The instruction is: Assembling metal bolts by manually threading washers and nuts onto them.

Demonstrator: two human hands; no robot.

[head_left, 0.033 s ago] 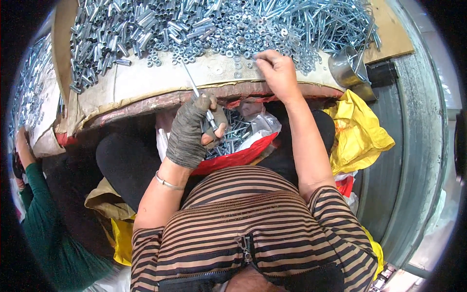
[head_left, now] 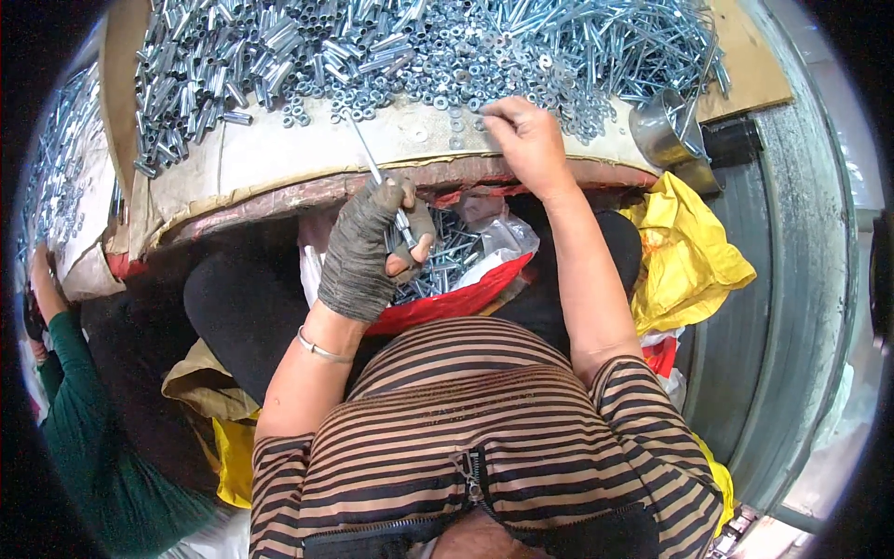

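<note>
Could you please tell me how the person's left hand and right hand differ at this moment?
The left hand wears a grey fingerless glove; the right hand is bare. The left grips a long bolt over the lap; the right reaches onto the washers. Both handle metal parts.

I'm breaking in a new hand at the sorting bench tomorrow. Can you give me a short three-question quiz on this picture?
1. True or false: the left hand wears a grey fingerless glove.
2. What does the left hand grip? A) a long bolt B) a yellow bag C) a metal cup
3. Fill in: the right hand is bare and reaches into the loose ______ on the board.

Key
1. True.
2. A: the long bolt sticks up from the fist toward the board; the metal cup stands at the board's right end and the yellow bag lies below it, both untouched.
3. washers
</note>
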